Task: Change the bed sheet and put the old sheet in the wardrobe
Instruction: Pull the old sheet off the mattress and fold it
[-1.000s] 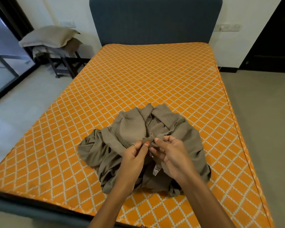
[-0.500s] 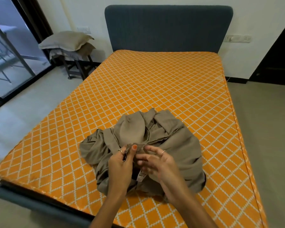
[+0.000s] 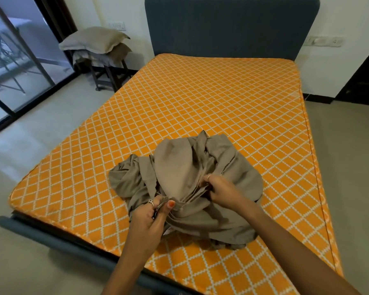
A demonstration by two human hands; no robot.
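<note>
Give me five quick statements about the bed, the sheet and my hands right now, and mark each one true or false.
1. The taupe sheet lies bunched on the near part of the orange mattress. True.
2. The left hand rests flat on the mattress. False: it pinches a fold of the sheet.
3. The right hand grips the sheet. True.
4. The sheet is spread smooth up to the headboard. False: it is a crumpled heap, most of the mattress bare.
5. Pillows lie on the mattress. False: they sit on a stool beside the bed.
</note>
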